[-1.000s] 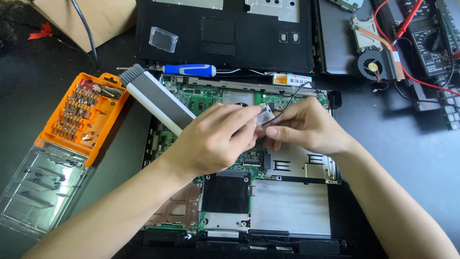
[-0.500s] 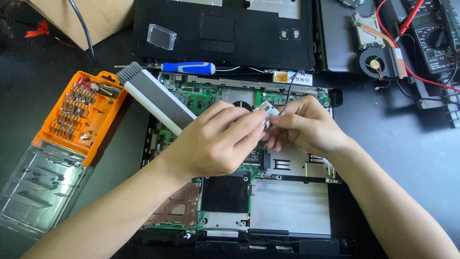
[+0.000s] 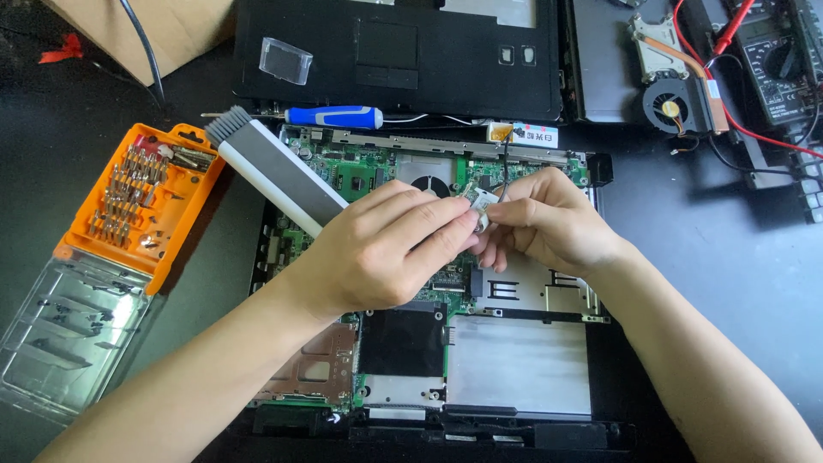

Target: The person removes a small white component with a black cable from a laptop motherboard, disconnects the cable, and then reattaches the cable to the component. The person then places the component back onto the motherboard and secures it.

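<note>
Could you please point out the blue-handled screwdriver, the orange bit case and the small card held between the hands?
blue-handled screwdriver (image 3: 336,116), head view, on the middle of its blue handle.
orange bit case (image 3: 141,199), head view, on the orange tray of bits.
small card (image 3: 481,202), head view, on the part showing between the fingertips.

Left hand and right hand pinching small card, over opened laptop

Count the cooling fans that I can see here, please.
2: one fan lies loose at top right; one board fan sits above the left hand. Others may be hidden.
</note>
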